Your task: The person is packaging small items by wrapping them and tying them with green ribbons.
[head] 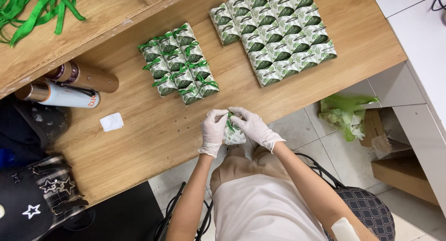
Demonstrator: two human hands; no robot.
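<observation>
From the head camera, two blocks of small green-and-white patterned packets lie on the wooden table. The ribbon-tied packets, each bound with a green bow, sit in tight rows toward the far left of centre; the untied packets, a larger block without bows, lie well apart to their right, near the far edge. At the near edge of the table both white-gloved hands meet on one small patterned packet with a green ribbon at its top. The left hand is wrapped around the packet's left side, and the right hand pinches the ribbon against the packet with its fingertips. A loose heap of green ribbons rests on the raised shelf at far left. Below it lie a brown bottle and a white bottle on their sides, with a small white square pad near them. On the floor at right, a cardboard box holds crumpled green-and-white wrapping.
</observation>
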